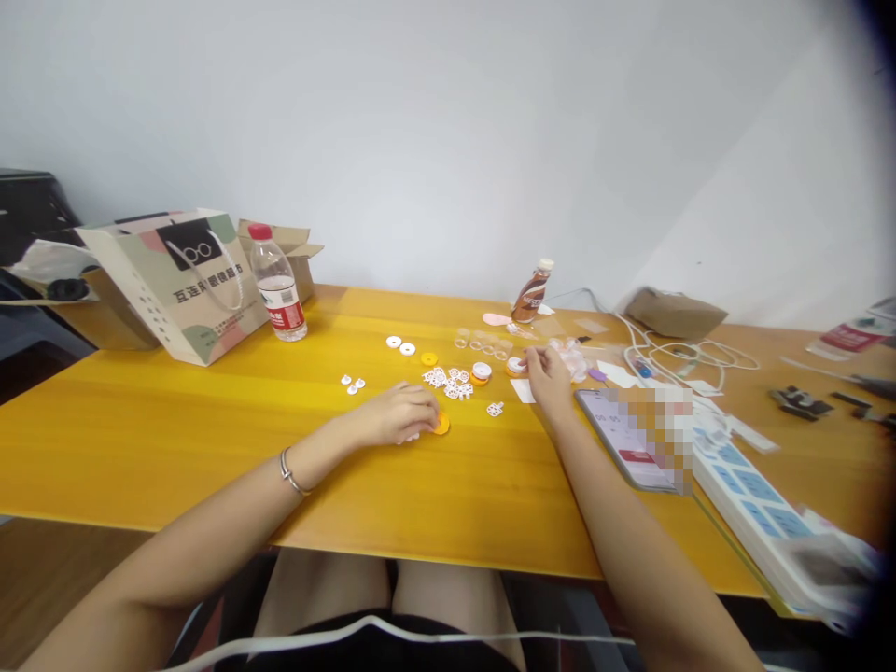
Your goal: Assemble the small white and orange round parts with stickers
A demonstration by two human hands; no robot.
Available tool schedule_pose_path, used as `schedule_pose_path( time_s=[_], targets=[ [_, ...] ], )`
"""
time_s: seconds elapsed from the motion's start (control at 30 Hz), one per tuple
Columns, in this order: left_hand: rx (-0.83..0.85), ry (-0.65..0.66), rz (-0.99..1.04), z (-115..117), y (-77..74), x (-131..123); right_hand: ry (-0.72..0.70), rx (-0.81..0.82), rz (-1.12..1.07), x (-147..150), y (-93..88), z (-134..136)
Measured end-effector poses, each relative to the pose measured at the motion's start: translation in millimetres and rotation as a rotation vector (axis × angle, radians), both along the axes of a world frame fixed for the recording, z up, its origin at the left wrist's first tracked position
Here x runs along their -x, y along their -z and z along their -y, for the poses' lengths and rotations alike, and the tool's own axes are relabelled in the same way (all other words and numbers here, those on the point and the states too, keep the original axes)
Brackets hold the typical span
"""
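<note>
My left hand (400,415) rests low over the table with its fingers curled around the edge of an orange disc (441,425). Something small and white shows under those fingers, too hidden to name. Further right, my right hand (548,375) has its fingertips closed at a round white-and-orange piece (516,366). A similar round white-and-orange piece (481,372) stands between the hands, beside a pile of small white openwork pieces (452,382). One loose white openwork piece (496,409) lies nearer me. Behind are white rings (400,345), an orange disc (429,358) and clear rings (483,343).
Small white parts (352,384) lie left of the pile. A water bottle (280,285) and paper bag (182,285) stand at the left, a brown drink bottle (532,292) at the back. A phone (630,439), power strip (760,509) and white cables (665,345) occupy the right.
</note>
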State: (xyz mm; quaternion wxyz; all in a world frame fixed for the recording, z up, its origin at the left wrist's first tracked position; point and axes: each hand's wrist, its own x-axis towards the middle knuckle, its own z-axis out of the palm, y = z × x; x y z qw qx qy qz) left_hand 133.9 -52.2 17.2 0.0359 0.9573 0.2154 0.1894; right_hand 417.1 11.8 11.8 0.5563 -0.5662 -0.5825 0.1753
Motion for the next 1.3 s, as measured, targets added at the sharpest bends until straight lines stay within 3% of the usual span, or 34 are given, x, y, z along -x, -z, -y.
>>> schedule_pose_path(
  time_s=[0.33,0.67,0.93,1.3],
  targets=[
    [0.100,-0.011,0.064,-11.6,10.9,5.8,-0.194,-0.035,0.090,20.1,3.6,9.9],
    [0.074,-0.101,0.078,-9.3,10.7,-0.1,-0.260,-0.020,0.175,31.0,3.0,15.9],
    [-0.011,-0.146,0.043,-9.6,17.4,-6.2,-0.288,-0.015,0.223,34.9,2.1,18.4],
    [-0.278,-0.074,-0.029,-5.5,12.3,-11.5,-0.293,-0.039,0.296,36.5,1.3,19.1]
  ],
)
